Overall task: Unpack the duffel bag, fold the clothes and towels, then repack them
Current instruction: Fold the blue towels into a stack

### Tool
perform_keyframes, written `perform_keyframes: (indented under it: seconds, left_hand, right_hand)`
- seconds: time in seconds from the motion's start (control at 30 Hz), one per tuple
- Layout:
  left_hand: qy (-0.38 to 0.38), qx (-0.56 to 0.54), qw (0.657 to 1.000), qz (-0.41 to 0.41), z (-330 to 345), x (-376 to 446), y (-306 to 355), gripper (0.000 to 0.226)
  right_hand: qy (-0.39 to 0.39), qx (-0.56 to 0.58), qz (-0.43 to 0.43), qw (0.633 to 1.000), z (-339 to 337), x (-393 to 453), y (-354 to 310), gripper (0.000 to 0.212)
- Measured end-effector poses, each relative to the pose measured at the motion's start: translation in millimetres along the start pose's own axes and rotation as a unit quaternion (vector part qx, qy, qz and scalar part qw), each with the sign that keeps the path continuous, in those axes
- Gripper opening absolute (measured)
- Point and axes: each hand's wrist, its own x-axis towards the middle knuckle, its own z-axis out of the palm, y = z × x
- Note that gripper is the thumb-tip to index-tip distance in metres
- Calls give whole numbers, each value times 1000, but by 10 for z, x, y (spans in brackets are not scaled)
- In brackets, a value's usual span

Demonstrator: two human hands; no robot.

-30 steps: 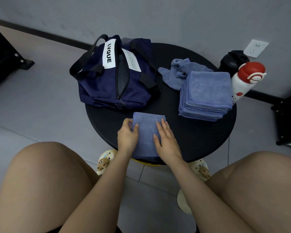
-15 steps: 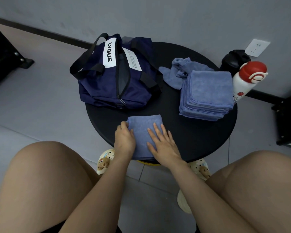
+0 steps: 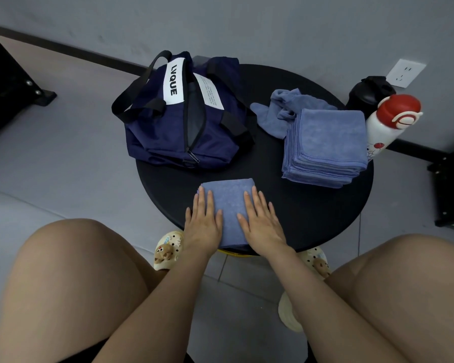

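Note:
A folded blue towel point(image 3: 230, 203) lies at the near edge of the round black table point(image 3: 312, 213). My left hand point(image 3: 203, 221) presses flat on its left side with straight fingers. My right hand point(image 3: 262, 222) lies flat on its right side. A navy duffel bag point(image 3: 178, 127) with black handles and an unzipped top sits at the table's far left. At the right stands a stack of folded blue towels point(image 3: 325, 148), with one crumpled blue towel point(image 3: 281, 111) behind it.
A white bottle with a red cap point(image 3: 388, 124) and a black container point(image 3: 370, 93) stand at the table's far right edge near a wall socket point(image 3: 405, 73). My bare knees flank the table. Black furniture legs sit on the floor at both sides.
Both hands have flattened and slid toward me over the folded towel; the left hand's fingers, curled at the towel's edge before, now lie straight.

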Motion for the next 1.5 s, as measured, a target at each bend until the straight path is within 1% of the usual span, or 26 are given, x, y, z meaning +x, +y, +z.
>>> perform_keyframes:
  seconds: [0.1, 0.17, 0.23, 0.3, 0.33, 0.37, 0.43, 0.53, 0.6, 0.67, 0.73, 0.8, 0.87, 1.07, 1.17, 1.23, 1.3, 1.4, 1.5]
  left_hand:
    - [-11, -11, 1000, -2, -6, 24, 2, 59]
    - [-5, -47, 999, -9, -25, 17, 18, 60]
    - [43, -152, 986, -42, -72, -33, 60, 62]
    - [117, -252, 956, -96, -119, -69, 70, 60]
    - [133, -280, 942, -127, -153, -72, 58, 57]
    - [129, -301, 931, -160, -181, -58, 33, 55]
    - [90, -328, 917, -207, -237, -25, -19, 54]
    - [24, -322, 922, -215, -304, -11, -19, 41]
    - [1, -325, 920, -219, -336, -19, -5, 34]
    - [-7, -340, 913, -224, -374, -39, 22, 31]
    - [2, -360, 907, -219, -418, -72, 70, 27]
    - [18, -382, 902, -202, -465, -117, 135, 18]
    - [30, -402, 897, -182, -526, -151, 209, 13]
    - [71, -451, 881, -122, -756, -152, 517, 19]
    - [69, -456, 882, -93, -861, -68, 730, 19]
    - [62, -470, 876, -85, -955, 15, 918, 22]
    - [48, -497, 862, -87, -1049, 113, 1132, 25]
    - [28, -535, 840, -84, -1177, 262, 1444, 25]
    - [24, -532, 844, -57, -1262, 446, 1710, 24]
  right_hand:
    - [-11, 4, 6, 1000, -11, 18, 9, 62]
    - [-8, 45, 5, 999, -21, 16, -5, 62]
    - [41, 145, 20, 988, -38, -2, -37, 58]
    - [122, 268, 77, 953, -86, -29, -61, 50]
    - [146, 314, 113, 932, -125, -37, -71, 47]
    - [149, 345, 146, 915, -167, -42, -78, 46]
    - [122, 374, 190, 900, -239, -43, -78, 47]
    - [83, 385, 208, 895, -331, -41, -84, 45]
    - [77, 388, 213, 894, -368, -54, -105, 37]
    - [80, 394, 218, 889, -404, -72, -121, 32]
    - [92, 411, 222, 880, -440, -100, -130, 29]
    - [111, 425, 221, 871, -494, -143, -150, 24]
    - [134, 430, 213, 867, -574, -192, -155, 22]
    - [202, 445, 202, 849, -925, -302, 1, 27]
    - [231, 441, 206, 842, -1113, -316, 133, 28]
    - [252, 439, 208, 837, -1253, -305, 243, 27]
    - [267, 443, 212, 829, -1398, -278, 367, 26]
    - [286, 434, 217, 826, -1646, -209, 564, 30]
    - [301, 419, 209, 831, -1927, -107, 763, 30]
